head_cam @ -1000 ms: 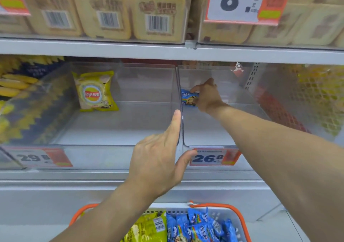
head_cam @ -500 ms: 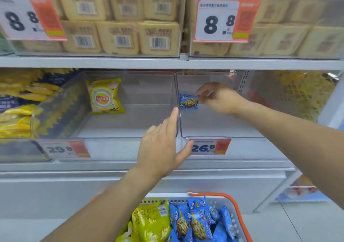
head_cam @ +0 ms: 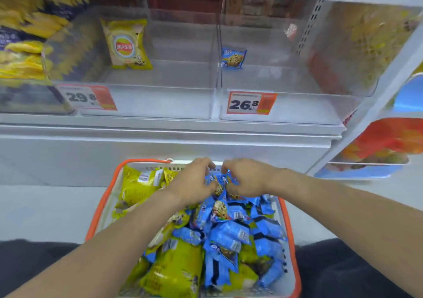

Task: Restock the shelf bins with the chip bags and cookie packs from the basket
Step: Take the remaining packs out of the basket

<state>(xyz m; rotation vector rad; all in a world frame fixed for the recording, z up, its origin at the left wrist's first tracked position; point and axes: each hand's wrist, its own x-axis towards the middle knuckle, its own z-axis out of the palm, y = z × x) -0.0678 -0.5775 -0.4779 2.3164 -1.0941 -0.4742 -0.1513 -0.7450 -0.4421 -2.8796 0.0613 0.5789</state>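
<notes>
An orange-rimmed white basket (head_cam: 103, 202) below me holds several yellow chip bags (head_cam: 176, 268) and several blue cookie packs (head_cam: 231, 233). My left hand (head_cam: 192, 183) and my right hand (head_cam: 248, 178) meet at the basket's far end, fingers curled round blue cookie packs (head_cam: 220, 184) at the top of the pile. On the shelf, one yellow chip bag (head_cam: 127, 44) leans at the back of the left clear bin (head_cam: 160, 102). A single blue cookie pack (head_cam: 233, 58) stands at the back left of the right clear bin (head_cam: 297, 107).
Price tags 29.8 (head_cam: 85, 97) and 26.8 (head_cam: 250, 103) hang on the bin fronts. Further left a bin (head_cam: 23, 57) is stuffed with yellow and blue bags. A white shelf upright (head_cam: 375, 100) slants at right, with colourful goods behind it. My dark-clothed knees flank the basket.
Both hands have left the shelf and dropped into the basket, onto the cookie packs. The cookie pack put in the right bin stays there. My view has tilted down.
</notes>
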